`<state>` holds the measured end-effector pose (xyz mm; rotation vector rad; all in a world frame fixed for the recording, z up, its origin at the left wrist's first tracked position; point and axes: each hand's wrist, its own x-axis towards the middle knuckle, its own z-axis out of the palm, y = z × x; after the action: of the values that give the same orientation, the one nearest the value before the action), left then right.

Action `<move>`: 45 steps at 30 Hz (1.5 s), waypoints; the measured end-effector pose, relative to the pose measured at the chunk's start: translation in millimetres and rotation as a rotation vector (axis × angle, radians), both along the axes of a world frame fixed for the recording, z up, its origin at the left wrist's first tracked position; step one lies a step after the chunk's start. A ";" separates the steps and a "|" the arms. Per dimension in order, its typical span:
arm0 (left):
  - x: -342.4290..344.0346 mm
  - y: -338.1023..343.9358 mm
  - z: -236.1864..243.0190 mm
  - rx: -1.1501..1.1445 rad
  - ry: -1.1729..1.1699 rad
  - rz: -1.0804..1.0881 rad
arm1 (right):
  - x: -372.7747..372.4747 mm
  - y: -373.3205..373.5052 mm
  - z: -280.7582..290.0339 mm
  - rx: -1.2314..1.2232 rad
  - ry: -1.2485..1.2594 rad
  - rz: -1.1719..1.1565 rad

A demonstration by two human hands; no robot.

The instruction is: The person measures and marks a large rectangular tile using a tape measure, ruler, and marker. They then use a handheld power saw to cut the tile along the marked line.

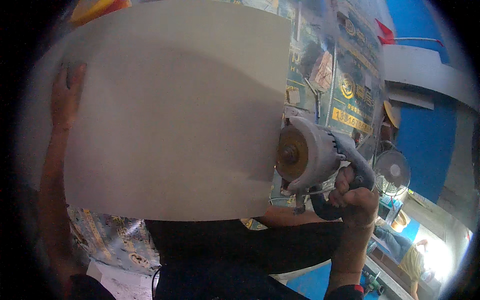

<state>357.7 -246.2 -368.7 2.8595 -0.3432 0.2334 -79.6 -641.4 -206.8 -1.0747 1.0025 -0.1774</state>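
Note:
A large, flat, smooth grey-beige slab (175,130), like a big tile, spans the middle of the view in front of me. At its left edge lies my left hand (67,97), fingers stretched out and apart against it; some of the hand is dim. My right hand (356,190) is wrapped round the rear handle of a dusty grey handheld circular saw (320,150). The saw's round brownish blade (291,152) faces the slab's right edge. Whether the blade touches the slab I cannot tell.
Dark green printed sheeting (357,65) covers the surface to the right, with a brick-like block (321,70) on it. A round fan (394,167) stands beyond the saw. A person in a yellow top (414,262) is at lower right. A yellow-orange object (97,10) sits top left.

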 end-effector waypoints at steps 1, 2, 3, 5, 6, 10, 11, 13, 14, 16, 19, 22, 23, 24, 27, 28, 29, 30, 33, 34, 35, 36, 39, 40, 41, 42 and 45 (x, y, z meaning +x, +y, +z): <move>-2.2 -2.9 2.8 0.000 -0.021 -0.016 | 0.0 0.6 1.4 -0.003 0.009 0.004; -3.9 -5.5 5.2 0.000 -0.041 -0.032 | -0.1 1.0 2.9 -0.006 0.019 0.007; -5.5 -5.1 6.4 0.000 -0.062 -0.046 | -0.3 1.6 3.2 -0.010 0.029 0.013; -1.4 2.7 1.6 0.036 -0.101 -0.050 | -1.8 1.8 0.8 0.004 0.020 0.022; -2.4 0.3 2.6 0.052 -0.117 -0.054 | -2.3 1.7 0.3 0.008 0.018 0.025; -7.6 -6.5 9.5 -0.055 -0.106 -0.132 | -5.5 5.9 2.5 0.000 0.054 -0.025; -7.0 -6.0 8.5 -0.027 -0.117 -0.131 | -5.9 6.3 2.8 -0.014 0.069 -0.018; -5.1 -4.9 5.9 -0.024 -0.116 -0.145 | -7.2 7.2 3.4 -0.022 0.067 -0.013; -3.3 -2.9 5.0 -0.045 -0.106 -0.159 | -8.1 7.6 2.2 -0.014 0.048 -0.015; -2.2 -2.6 4.0 -0.052 -0.108 -0.170 | -7.8 8.3 3.9 -0.005 0.028 -0.018; -3.6 -2.3 4.3 0.004 -0.131 -0.146 | -7.4 8.9 4.3 0.002 0.035 -0.012; -4.5 -3.3 4.0 0.039 -0.126 -0.107 | -13.8 5.9 0.0 -0.006 0.047 0.010; -3.3 -2.9 3.0 0.032 -0.122 -0.099 | -14.0 5.7 0.0 -0.009 0.038 0.022; -2.8 -3.9 3.7 0.025 -0.116 -0.091 | -12.9 5.3 0.2 -0.012 0.031 0.033; -2.2 -6.5 6.6 0.047 -0.115 -0.092 | -13.1 4.1 1.2 -0.005 0.004 0.057; -2.2 -5.3 5.4 0.068 -0.120 -0.070 | -12.4 5.6 1.0 -0.010 0.020 0.034; -3.1 -4.5 1.9 0.088 -0.125 -0.048 | -11.2 8.4 0.6 -0.015 0.035 0.011; -3.9 -5.2 0.9 0.107 -0.129 -0.027 | -10.6 10.0 1.1 -0.021 0.051 -0.013; -3.7 -5.4 2.3 0.135 -0.141 -0.015 | -18.7 2.4 -2.0 0.018 0.056 0.036; -3.3 -4.8 2.1 0.135 -0.147 -0.021 | -19.3 1.8 -1.3 0.017 0.061 0.039; -2.5 -3.5 1.7 0.135 -0.152 -0.028 | -19.1 2.0 -0.2 0.015 0.066 0.041; -3.0 -5.0 2.3 0.134 -0.156 -0.038 | -18.7 3.2 0.7 0.013 0.073 0.040; -5.9 -8.1 4.5 0.120 -0.146 -0.042 | -17.9 5.8 0.8 0.054 0.022 0.036; -6.8 -7.3 4.4 0.122 -0.132 -0.029 | -20.3 5.1 -1.0 0.044 0.031 0.041; -7.7 -6.6 4.3 0.125 -0.119 -0.017 | -24.8 3.9 -3.8 0.035 0.040 0.045; -7.8 -6.6 4.2 0.126 -0.105 -0.005 | -26.4 3.8 -4.5 0.024 0.049 0.048; -7.0 -7.3 4.8 0.120 -0.112 -0.023 | -28.1 3.9 -0.8 0.053 0.085 0.033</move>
<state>350.7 -253.5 -363.9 2.9655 -0.4246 0.3815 -107.7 -637.5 -207.5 -1.0567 1.0591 -0.0789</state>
